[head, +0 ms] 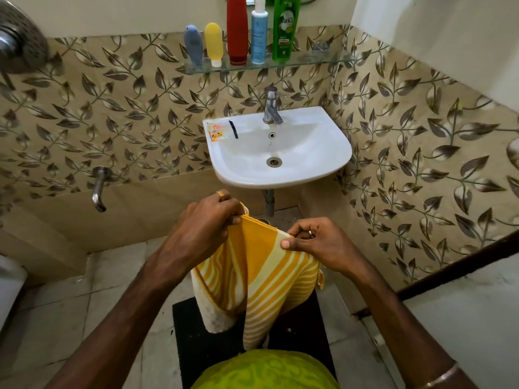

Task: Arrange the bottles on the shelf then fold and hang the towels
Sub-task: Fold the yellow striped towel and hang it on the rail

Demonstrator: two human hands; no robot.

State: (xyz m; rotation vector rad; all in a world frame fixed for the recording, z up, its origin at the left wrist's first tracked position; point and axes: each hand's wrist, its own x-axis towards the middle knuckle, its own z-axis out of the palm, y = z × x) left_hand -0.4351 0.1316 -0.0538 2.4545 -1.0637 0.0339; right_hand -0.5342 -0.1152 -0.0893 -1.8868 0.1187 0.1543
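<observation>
- Green patterned cloth (pixel 266 370) at the bottom edge, closest to the viewer, above a black mat (pixel 196 332) on the tiled floor.
- Left hand (pixel 209 220), ring on one finger: fingers curled, pinching the upper left corner of the striped towel (pixel 269 279).
- Striped towel, yellow and cream, held up between both hands below the sink; its top edge runs from one hand to the other and the rest hangs in folds toward the mat.
- Right hand (pixel 317 242): thumb and curled fingers pinching the towel's upper right corner.
- Wall tap (pixel 98 189), far left, on the leaf-patterned tiles.
- White sink (pixel 323 153) with faucet (pixel 271 106); a small sachet (pixel 217 131) lies on its left rim.
- Glass shelf (pixel 317 61) above the sink, carrying in a row: blue-grey tube (pixel 193 44), yellow tube (pixel 214 42), red bottle (pixel 237 29), white-and-blue bottle (pixel 259 32), green bottle (pixel 285 29), all upright.
</observation>
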